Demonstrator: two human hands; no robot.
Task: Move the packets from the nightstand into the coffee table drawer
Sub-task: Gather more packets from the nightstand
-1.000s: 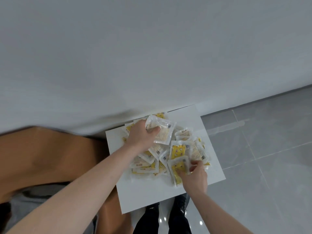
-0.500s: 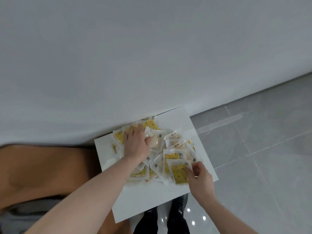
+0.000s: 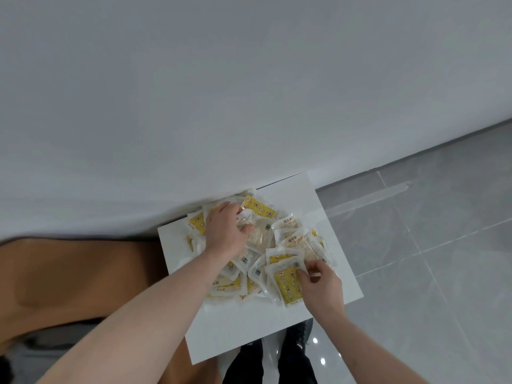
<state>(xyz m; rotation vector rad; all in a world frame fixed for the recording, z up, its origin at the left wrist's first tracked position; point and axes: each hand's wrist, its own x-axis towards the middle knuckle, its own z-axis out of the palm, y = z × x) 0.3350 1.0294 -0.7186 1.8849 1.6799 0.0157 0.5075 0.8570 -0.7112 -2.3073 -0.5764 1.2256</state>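
Note:
Several clear and yellow packets (image 3: pixel 288 239) lie heaped on the white nightstand (image 3: pixel 249 333). My left hand (image 3: pixel 225 234) reaches into the back of the heap, fingers curled round a clear packet (image 3: pixel 245 221). My right hand (image 3: pixel 318 284) is at the heap's front right and pinches the edge of a yellow packet (image 3: pixel 288 284) between thumb and fingers. The coffee table drawer is not in view.
A white wall (image 3: pixel 249 92) rises right behind the nightstand. An orange-brown padded surface (image 3: pixel 77 275) lies to the left. Grey floor tiles (image 3: pixel 429 259) spread to the right. My dark trouser legs and shoes (image 3: pixel 277 361) stand at the nightstand's front edge.
My left hand came down from a lifted clear packet onto the heap's back and now curls round a packet there. My right hand stayed at the front right, now pinching a yellow packet.

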